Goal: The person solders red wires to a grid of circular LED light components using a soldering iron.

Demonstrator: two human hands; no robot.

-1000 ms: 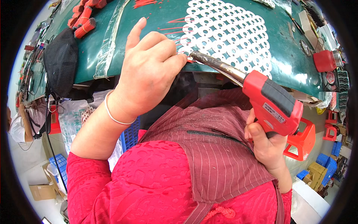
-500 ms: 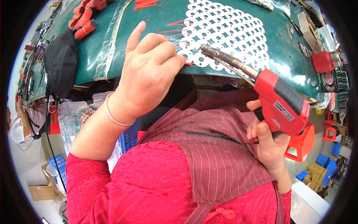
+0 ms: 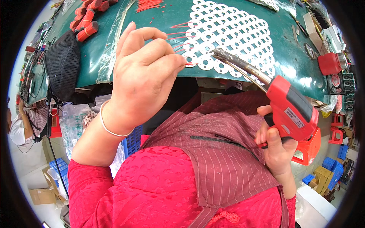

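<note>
My left hand (image 3: 146, 76) is closed in a pinch at the near left corner of a sheet of white ring-shaped discs (image 3: 221, 38). A thin red wire (image 3: 191, 64) shows at its fingertips, lying over the corner disc. Several more red wires (image 3: 176, 33) stick out leftward from the discs along that edge, partly behind my fingers. My right hand (image 3: 279, 148) is wrapped round the handle of a red and black soldering gun (image 3: 291, 108). The gun's dark, crusted tip (image 3: 220, 53) points up and left, above the near row of discs.
The green tabletop (image 3: 296, 72) carries a pile of loose red wires (image 3: 148, 4) and tied red wire bundles (image 3: 86, 26). A black mesh bag (image 3: 62, 62) hangs at the left edge. At the right stand a red container (image 3: 330, 64) and a red stool (image 3: 310, 148). Another person (image 3: 23, 125) is at far left.
My right hand has drawn the soldering gun a little to the right and toward me. My left hand has shifted slightly left, its index finger now more bent.
</note>
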